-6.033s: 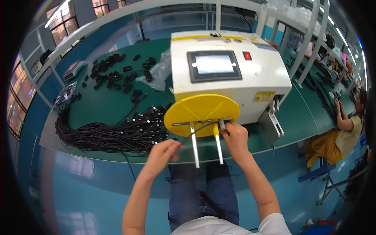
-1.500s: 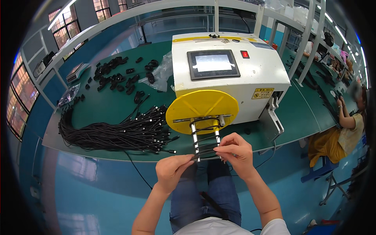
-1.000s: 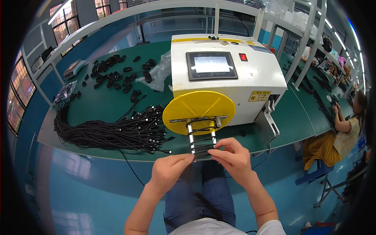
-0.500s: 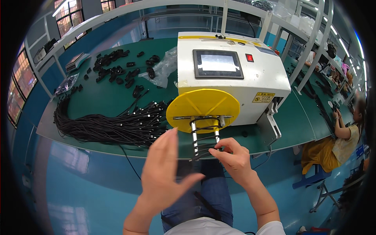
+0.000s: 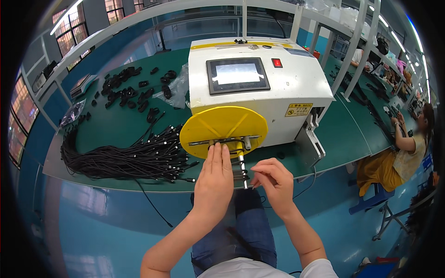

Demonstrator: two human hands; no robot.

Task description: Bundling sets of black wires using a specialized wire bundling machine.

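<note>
**Black cable (image 5: 240, 172) looped in front of a yellow disc (image 5: 223, 124), a hand at either side**

In the head view, we see the cable in spaced turns around a metal post (image 5: 245, 182) that juts from the disc, out past the front edge of the green worktop (image 5: 109, 129). Our left hand (image 5: 214, 183) lies flat and upright at the left of the turns, fingers straight and together, fingertips by the disc's metal bar (image 5: 197, 143); its grip is released. It hides the left part of the loops. Our right hand (image 5: 276, 185) is just beside the turns on their right, fingers bent toward the thumb; we cannot tell whether its grip pinches the cable.

We judge the cable light and pliant, with some spring in its turns and a smooth jacket that may slide. Good holds would be all the turns pinched together near the post, or just behind a plug, whose stiffer end deserves care.

Behind the disc stands a white machine (image 5: 278, 104) with a screen (image 5: 238, 75). A cable bundle (image 5: 116, 160) lies along the worktop's front edge, toward its left corner; small black parts (image 5: 124, 95) are scattered farther back. Beyond, at right, a co-worker (image 5: 414, 144) sits.
</note>
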